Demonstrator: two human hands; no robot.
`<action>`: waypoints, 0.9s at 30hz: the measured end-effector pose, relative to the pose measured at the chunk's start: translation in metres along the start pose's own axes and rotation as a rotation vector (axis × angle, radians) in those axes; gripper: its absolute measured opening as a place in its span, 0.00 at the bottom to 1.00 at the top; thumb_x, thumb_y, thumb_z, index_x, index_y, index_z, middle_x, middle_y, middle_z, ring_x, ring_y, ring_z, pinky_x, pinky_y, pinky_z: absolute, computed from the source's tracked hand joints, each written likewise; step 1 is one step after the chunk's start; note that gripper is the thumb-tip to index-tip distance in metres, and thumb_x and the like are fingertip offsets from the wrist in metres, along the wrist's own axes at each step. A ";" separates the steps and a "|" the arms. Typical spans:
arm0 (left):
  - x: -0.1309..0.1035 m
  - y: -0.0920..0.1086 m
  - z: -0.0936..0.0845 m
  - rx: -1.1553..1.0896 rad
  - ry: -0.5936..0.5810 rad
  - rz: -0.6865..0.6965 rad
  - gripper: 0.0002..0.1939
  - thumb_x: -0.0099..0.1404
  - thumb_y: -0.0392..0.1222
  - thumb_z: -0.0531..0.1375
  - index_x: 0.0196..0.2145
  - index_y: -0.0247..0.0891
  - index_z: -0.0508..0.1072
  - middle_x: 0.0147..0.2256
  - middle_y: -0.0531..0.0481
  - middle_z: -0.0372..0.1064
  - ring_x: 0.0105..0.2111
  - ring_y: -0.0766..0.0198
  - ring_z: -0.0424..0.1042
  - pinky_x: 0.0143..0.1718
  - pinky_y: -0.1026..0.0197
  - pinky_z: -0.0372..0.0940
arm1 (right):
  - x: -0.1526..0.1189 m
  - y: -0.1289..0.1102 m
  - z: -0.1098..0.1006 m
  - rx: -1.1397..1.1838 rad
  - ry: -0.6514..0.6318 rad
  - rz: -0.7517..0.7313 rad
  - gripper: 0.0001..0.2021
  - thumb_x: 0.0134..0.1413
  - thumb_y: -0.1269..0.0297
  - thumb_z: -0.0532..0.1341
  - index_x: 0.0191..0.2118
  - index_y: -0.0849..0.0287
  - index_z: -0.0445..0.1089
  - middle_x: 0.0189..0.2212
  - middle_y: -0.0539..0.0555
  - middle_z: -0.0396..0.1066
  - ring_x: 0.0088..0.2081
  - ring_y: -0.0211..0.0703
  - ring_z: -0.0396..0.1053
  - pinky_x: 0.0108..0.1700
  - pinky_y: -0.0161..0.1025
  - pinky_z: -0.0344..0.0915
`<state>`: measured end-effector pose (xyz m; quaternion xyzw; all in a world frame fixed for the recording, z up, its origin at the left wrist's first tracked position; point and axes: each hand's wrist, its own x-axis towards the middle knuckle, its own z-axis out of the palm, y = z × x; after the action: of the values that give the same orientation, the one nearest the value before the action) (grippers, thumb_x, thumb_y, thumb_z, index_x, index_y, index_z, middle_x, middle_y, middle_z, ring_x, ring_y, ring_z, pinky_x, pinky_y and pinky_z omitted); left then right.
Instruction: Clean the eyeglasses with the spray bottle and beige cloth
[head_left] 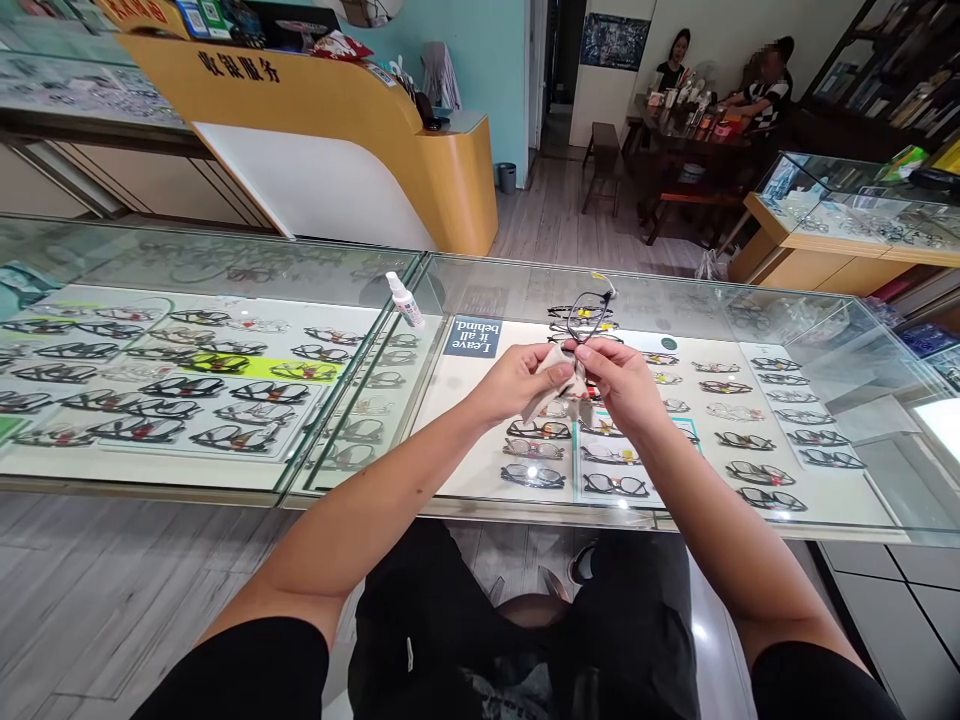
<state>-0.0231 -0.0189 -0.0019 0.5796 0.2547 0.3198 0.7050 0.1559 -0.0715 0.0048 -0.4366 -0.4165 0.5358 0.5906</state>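
My left hand [519, 380] is closed on a pale cleaning cloth [541, 400], its folds hanging below the fingers. Close against it, my right hand [621, 378] pinches a pair of dark-framed eyeglasses [589, 318], whose thin temples stick up beyond my fingertips. The cloth and the glasses meet between both hands, and the lenses are mostly hidden there. Both hands hover over a glass display case [465, 470]. A small white spray bottle [405, 300] stands on the glass to the left.
Rows of eyeglasses [536, 475] lie inside the case under the glass. A second case [187, 465] adjoins on the left. Beyond are a yellow counter [450, 180], another display case [847, 220] and two people at a dark table [694, 130].
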 end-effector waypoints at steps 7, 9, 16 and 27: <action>-0.004 0.008 0.002 -0.067 0.076 0.006 0.37 0.55 0.75 0.75 0.34 0.37 0.72 0.24 0.55 0.72 0.20 0.69 0.69 0.20 0.66 0.64 | -0.010 0.001 0.000 -0.390 0.107 -0.399 0.13 0.62 0.48 0.73 0.42 0.51 0.86 0.33 0.52 0.77 0.35 0.44 0.70 0.43 0.46 0.68; -0.005 0.010 0.003 -0.061 0.057 0.003 0.36 0.55 0.75 0.75 0.34 0.37 0.72 0.24 0.55 0.71 0.19 0.69 0.68 0.18 0.67 0.62 | -0.014 -0.004 -0.002 -0.687 0.194 -0.676 0.11 0.70 0.53 0.67 0.44 0.52 0.86 0.26 0.50 0.70 0.30 0.43 0.64 0.39 0.45 0.63; -0.008 0.009 0.004 -0.014 0.036 0.038 0.35 0.61 0.75 0.71 0.33 0.37 0.72 0.22 0.55 0.70 0.18 0.70 0.67 0.18 0.67 0.59 | -0.016 -0.015 -0.010 -1.430 0.136 -1.256 0.17 0.74 0.70 0.64 0.60 0.47 0.84 0.23 0.48 0.65 0.30 0.43 0.57 0.38 0.46 0.47; -0.007 0.018 -0.011 -0.033 -0.016 -0.070 0.38 0.59 0.78 0.71 0.32 0.34 0.77 0.26 0.48 0.77 0.23 0.66 0.74 0.21 0.65 0.65 | -0.016 -0.022 -0.021 -1.529 0.294 -1.267 0.16 0.75 0.69 0.63 0.53 0.41 0.86 0.21 0.47 0.59 0.29 0.42 0.51 0.40 0.47 0.45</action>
<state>-0.0387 -0.0147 0.0139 0.5610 0.2640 0.2943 0.7273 0.1810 -0.0896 0.0198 -0.4584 -0.7274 -0.3483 0.3734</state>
